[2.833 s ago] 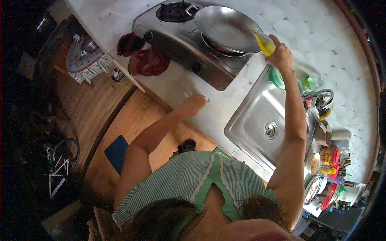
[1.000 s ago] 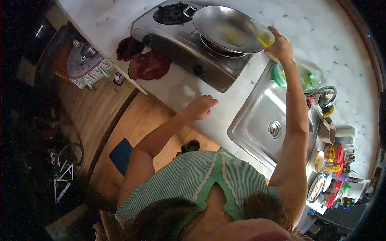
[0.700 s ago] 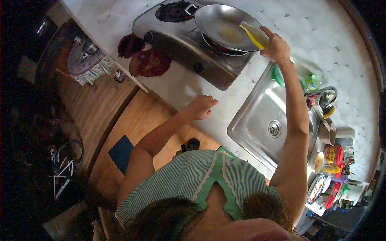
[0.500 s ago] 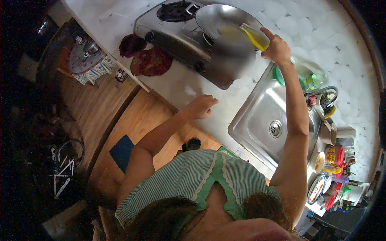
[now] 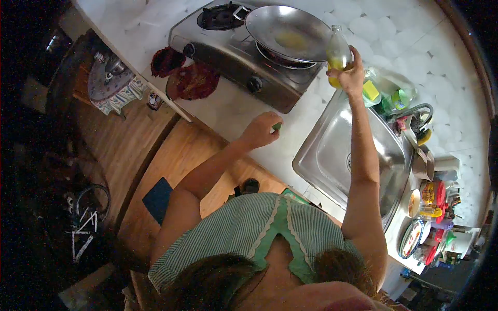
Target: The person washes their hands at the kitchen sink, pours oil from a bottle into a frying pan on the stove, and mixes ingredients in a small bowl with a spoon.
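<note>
My right hand [image 5: 350, 75] is wrapped round a clear glass bottle [image 5: 338, 47] with yellow oil in its lower part. The bottle stands upright just right of the wok's rim. A wide metal wok [image 5: 275, 25] rests on the right burner, with a small yellow pool of oil [image 5: 290, 40] in its bottom. Over the counter in front of the stove, my left hand [image 5: 260, 130] is closed round a small green cap [image 5: 276, 126], mostly hidden by the fingers.
The two-burner gas stove [image 5: 228, 57] has dark red cloths [image 5: 194, 81] beside its front left. A steel sink [image 5: 332, 150] lies to the right, with a yellow sponge [image 5: 370, 90] and a green bottle [image 5: 399, 99] behind it. Jars and plates [image 5: 412, 238] crowd the far right.
The bottle has gone from tilted over the wok to upright beside it, as my right hand turned back. Oil now shows in the wok. My left hand has turned slightly, showing more of the cap.
</note>
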The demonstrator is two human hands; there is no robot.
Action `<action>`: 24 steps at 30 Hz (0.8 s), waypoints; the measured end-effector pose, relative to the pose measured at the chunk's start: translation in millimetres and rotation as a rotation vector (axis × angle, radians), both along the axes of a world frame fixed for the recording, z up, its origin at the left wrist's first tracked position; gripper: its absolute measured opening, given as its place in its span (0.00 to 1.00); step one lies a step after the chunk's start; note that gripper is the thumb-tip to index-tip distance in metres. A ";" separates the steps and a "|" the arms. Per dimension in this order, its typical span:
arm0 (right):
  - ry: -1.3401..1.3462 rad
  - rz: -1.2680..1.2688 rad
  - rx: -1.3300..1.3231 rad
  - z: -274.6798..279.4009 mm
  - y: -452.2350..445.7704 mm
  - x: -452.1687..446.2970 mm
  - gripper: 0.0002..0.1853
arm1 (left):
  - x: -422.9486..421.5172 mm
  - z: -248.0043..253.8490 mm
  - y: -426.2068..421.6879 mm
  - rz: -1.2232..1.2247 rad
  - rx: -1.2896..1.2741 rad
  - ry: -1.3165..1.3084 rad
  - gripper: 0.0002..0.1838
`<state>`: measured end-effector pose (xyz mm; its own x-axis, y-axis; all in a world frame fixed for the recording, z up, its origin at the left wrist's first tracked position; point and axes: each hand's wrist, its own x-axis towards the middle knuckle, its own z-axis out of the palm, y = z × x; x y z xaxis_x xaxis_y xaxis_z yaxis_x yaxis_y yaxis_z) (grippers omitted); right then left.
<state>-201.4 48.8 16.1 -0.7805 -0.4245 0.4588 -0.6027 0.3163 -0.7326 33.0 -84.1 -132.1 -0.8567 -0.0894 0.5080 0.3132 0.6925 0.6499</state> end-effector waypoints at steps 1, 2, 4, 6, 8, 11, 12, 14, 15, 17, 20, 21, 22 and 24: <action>-0.042 0.017 -0.103 -4.6 0.6 7.6 0.50 | -1.2 1.4 -0.3 0.009 0.072 0.007 0.15; -0.018 0.037 -0.175 -18.6 1.4 9.6 0.49 | -2.1 2.7 -0.6 0.019 0.145 0.012 0.14; 0.032 0.079 -0.318 -39.2 -0.3 21.4 0.47 | -3.3 12.2 -0.3 0.062 0.273 0.047 0.14; -0.151 0.049 -0.233 -58.6 14.1 48.9 0.45 | -3.9 28.7 0.4 0.128 0.381 0.103 0.14; -0.304 0.199 -0.521 -97.0 12.9 73.9 0.43 | -11.5 41.8 4.8 0.157 0.571 0.164 0.14; -0.454 0.266 -0.426 -116.1 14.3 119.2 0.44 | -31.7 41.3 12.4 0.122 0.813 0.240 0.15; -0.465 0.268 -0.411 -126.8 13.0 127.2 0.43 | -38.3 40.0 15.7 0.094 0.885 0.263 0.15; -0.487 0.268 -0.378 -152.7 10.5 137.1 0.43 | -42.7 53.2 22.6 0.111 0.767 0.303 0.15; -0.486 0.262 -0.411 -159.3 8.1 142.1 0.42 | -43.1 57.3 25.1 0.123 0.662 0.309 0.15; -0.481 0.251 -0.478 -170.1 5.1 147.3 0.41 | -40.5 61.2 27.2 0.131 0.487 0.221 0.14; -0.552 0.212 -0.425 -153.8 8.9 152.1 0.41 | -47.2 49.0 26.8 0.134 0.175 0.380 0.13; -0.492 0.200 -0.401 -158.8 10.1 150.8 0.40 | -45.0 52.0 29.7 0.130 0.186 0.346 0.12; -0.432 0.188 -0.375 -166.9 10.9 147.4 0.40 | -44.8 53.2 30.7 0.127 0.140 0.345 0.12; -0.358 0.163 -0.337 -174.7 11.2 143.9 0.39 | -44.5 54.3 31.7 0.122 0.048 0.342 0.12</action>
